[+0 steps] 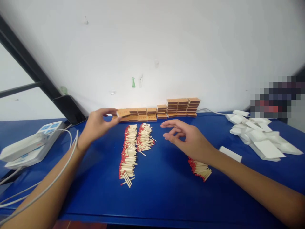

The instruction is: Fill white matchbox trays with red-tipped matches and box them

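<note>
My left hand (96,125) pinches a tan matchbox (123,112) between thumb and fingertips, holding it at the left end of a row of stacked matchboxes (166,109) along the wall. My right hand (184,136) hovers over the blue table (162,194) with fingers apart and slightly curled, holding nothing. Two long rows of red-tipped matches (130,149) lie between my hands. A smaller bunch of matches (200,170) lies under my right wrist.
A heap of white inner trays (259,138) lies at the right, one tray (230,153) apart from it. A white power strip (30,144) with white cables (59,178) sits at the left. A dark phone (69,109) leans against the wall.
</note>
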A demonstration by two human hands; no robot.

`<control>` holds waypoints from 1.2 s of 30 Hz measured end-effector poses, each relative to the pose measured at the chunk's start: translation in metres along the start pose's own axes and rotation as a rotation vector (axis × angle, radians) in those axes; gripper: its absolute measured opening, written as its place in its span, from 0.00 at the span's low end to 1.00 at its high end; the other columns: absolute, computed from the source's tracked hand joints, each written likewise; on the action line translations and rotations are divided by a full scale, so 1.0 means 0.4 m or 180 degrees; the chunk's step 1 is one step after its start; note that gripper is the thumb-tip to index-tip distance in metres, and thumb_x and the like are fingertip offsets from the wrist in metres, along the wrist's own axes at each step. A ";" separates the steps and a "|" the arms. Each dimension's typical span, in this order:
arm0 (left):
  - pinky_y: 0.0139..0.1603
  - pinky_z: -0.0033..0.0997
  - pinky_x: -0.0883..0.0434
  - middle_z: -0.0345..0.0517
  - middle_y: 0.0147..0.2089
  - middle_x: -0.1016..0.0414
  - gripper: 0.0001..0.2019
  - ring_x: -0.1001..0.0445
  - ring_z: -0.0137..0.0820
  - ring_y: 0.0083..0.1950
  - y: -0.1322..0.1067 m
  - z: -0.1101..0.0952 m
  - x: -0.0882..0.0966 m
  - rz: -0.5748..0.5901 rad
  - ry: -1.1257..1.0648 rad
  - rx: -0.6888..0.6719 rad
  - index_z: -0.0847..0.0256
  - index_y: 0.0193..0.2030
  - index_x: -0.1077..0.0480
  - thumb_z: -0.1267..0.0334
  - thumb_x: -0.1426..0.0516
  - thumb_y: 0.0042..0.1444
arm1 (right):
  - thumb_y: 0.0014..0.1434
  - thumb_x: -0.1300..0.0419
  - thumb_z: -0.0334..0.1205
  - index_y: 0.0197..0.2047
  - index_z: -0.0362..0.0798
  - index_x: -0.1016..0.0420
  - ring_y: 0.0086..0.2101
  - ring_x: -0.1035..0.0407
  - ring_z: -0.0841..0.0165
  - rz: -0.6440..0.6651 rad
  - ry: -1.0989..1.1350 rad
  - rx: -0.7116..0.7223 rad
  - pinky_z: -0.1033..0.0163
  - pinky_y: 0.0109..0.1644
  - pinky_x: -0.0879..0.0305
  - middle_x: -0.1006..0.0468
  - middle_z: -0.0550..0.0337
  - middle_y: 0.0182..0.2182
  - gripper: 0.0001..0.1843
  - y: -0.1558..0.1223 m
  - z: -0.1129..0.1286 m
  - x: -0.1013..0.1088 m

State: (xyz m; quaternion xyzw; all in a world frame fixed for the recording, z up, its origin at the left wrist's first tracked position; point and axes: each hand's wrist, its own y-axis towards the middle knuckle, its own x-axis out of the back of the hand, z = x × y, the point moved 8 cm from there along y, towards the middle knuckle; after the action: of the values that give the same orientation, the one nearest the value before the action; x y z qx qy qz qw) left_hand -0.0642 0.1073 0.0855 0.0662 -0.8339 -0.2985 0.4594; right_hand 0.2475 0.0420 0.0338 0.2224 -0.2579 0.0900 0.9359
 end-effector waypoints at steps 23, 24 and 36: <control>0.63 0.47 0.26 0.62 0.55 0.15 0.31 0.17 0.53 0.58 0.024 0.237 -0.088 0.0439 0.0741 0.0517 0.67 0.68 0.28 0.47 0.43 0.65 | 0.68 0.41 0.45 0.51 0.52 0.22 0.35 0.24 0.66 0.0187 -0.0765 0.0228 0.57 0.39 0.25 0.17 0.55 0.46 0.12 0.020 -0.044 0.005; 0.63 0.46 0.26 0.62 0.54 0.15 0.31 0.17 0.52 0.58 0.024 0.236 -0.090 0.0438 0.0749 0.0515 0.68 0.68 0.28 0.48 0.43 0.65 | 0.68 0.41 0.45 0.51 0.52 0.22 0.34 0.24 0.66 0.0184 -0.0778 0.0250 0.57 0.39 0.25 0.17 0.55 0.46 0.12 0.020 -0.044 0.005; 0.57 0.48 0.26 0.57 0.53 0.15 0.33 0.19 0.56 0.57 0.010 0.185 -0.078 0.0162 0.1275 0.0564 0.64 0.71 0.34 0.46 0.43 0.66 | 0.67 0.42 0.44 0.41 0.53 0.19 0.31 0.25 0.63 -0.0723 -0.1673 0.0445 0.55 0.39 0.30 0.15 0.57 0.36 0.11 0.048 -0.044 0.187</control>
State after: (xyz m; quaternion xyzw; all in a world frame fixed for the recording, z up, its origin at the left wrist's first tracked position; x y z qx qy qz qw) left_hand -0.1053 0.1549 0.0356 0.1432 -0.7504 -0.1932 0.6157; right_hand 0.3135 0.0712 0.0666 0.3294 -0.4581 -0.0585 0.8235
